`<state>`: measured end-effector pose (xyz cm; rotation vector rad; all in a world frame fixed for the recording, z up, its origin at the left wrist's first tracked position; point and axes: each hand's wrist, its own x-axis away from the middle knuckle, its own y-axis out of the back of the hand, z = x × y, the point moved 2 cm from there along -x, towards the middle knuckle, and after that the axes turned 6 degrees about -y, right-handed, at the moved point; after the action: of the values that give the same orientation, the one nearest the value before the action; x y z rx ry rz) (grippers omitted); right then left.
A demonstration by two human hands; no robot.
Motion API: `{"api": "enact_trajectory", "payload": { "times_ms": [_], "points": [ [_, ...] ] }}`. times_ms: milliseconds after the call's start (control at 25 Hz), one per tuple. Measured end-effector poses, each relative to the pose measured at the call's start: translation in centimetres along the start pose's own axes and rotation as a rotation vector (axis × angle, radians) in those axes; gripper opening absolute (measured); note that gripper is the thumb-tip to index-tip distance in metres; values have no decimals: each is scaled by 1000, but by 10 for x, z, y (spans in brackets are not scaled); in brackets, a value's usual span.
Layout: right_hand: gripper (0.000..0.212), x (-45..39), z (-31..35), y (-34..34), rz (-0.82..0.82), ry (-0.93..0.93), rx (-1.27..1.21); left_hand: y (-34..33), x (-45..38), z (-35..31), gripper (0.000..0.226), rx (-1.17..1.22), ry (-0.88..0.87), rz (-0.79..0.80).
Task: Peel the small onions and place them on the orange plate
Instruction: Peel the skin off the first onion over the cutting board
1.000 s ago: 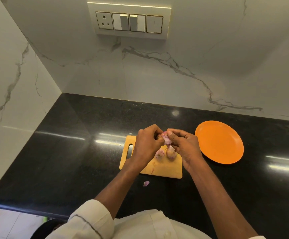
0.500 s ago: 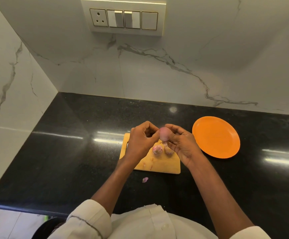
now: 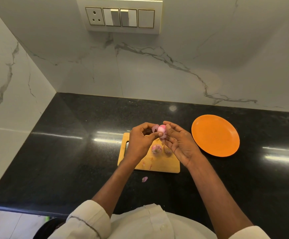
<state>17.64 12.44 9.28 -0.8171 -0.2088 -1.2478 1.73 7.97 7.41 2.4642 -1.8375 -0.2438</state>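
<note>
A small pink onion (image 3: 162, 129) is held above the wooden cutting board (image 3: 159, 163), between both hands. My right hand (image 3: 178, 142) holds it with its fingertips. My left hand (image 3: 141, 139) pinches a loose flap of pink skin (image 3: 154, 128) at the onion's left side. Two more small onions lie on the board under the hands: one with its root end up (image 3: 156, 149) and one partly hidden by my right hand (image 3: 167, 150). The orange plate (image 3: 215, 135) stands to the right of the board with nothing on it.
Bits of peel lie on the board, and one pink scrap (image 3: 144, 179) sits on the black counter (image 3: 71, 152) in front of it. Marble walls close the back and the left. A switch panel (image 3: 119, 16) is on the back wall.
The onion has been turned so that its bare pink side shows more. A flap of skin has come away at its left, pinched by my left hand.
</note>
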Motion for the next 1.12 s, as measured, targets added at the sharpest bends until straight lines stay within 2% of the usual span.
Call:
{"api": "enact_trajectory", "payload": {
  "times_ms": [200,360,720,880,1040,1120],
  "points": [
    [30,0,3,3,-13,27,48,3,-1,-1,21,69,26,-9],
    [33,-1,2,4,-61,31,101,0,1,-7,20,-35,-31,44],
    [31,-2,2,1,-55,96,222,-11,3,-13,15,-144,-91,-7],
    [30,0,0,-3,-18,117,244,-1,-4,-5,6,-57,-55,-59],
    [28,0,6,-2,-51,143,247,3,-2,-6,20,81,-26,64],
    [29,0,7,-3,-40,137,246,3,-1,-6,24,100,-24,72]
  ]
}}
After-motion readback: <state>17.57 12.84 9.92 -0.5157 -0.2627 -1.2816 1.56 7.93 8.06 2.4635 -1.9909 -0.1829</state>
